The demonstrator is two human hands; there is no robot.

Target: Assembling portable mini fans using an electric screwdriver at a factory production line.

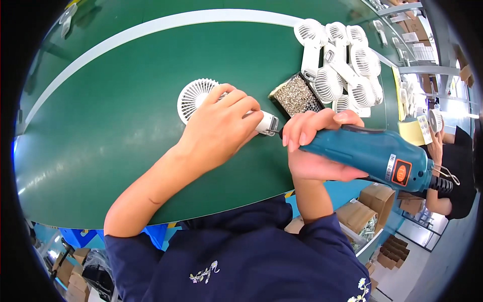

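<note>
My left hand is closed over the handle of a white handheld fan, which lies on the green table. The fan's round ribbed head shows to the left of the fingers, and the handle's end sticks out to the right. My right hand grips a teal electric screwdriver, held nearly level. Its bit meets the end of the fan's handle; the exact contact point is too small to make out. Just beyond the bit sits a dark tray filled with small metal screws.
Several white handheld fans are piled at the back right, behind the screw tray. A white strip curves along the table's far side. Cardboard boxes stand below the table on the right. At far right, a co-worker holds another fan.
</note>
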